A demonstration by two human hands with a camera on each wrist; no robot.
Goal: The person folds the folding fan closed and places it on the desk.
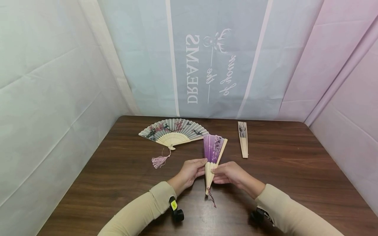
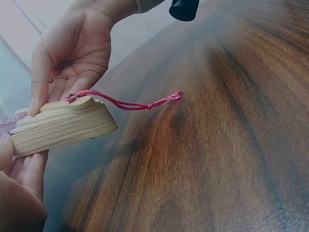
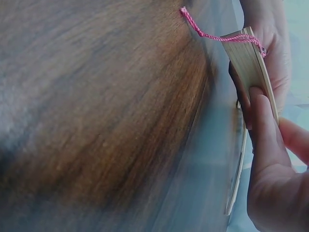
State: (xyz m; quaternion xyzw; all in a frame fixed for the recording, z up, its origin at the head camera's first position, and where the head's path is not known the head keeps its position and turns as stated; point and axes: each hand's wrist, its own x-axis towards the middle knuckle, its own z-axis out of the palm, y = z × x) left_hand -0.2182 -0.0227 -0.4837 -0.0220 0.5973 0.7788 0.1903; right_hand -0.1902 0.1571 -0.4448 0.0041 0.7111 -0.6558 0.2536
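A purple folding fan (image 1: 213, 149), partly spread, is held between both hands with its leaf pointing away from me. My left hand (image 1: 193, 170) pinches its left side where the leaf meets the ribs. On the right, my right hand (image 1: 231, 175) grips the pale ribs lower down, thumb on top. In the left wrist view the stacked ribs (image 2: 67, 128) lie close together near the pivot. A pink-red cord (image 3: 207, 35) dangles from the pivot end in the right wrist view.
A fully spread grey floral fan (image 1: 174, 131) with a pink tassel (image 1: 160, 161) lies at the back left of the brown wooden table (image 1: 295, 177). One folded fan (image 1: 243, 141) rests at the back right. Cloth walls (image 1: 141, 59) stand behind and on both sides.
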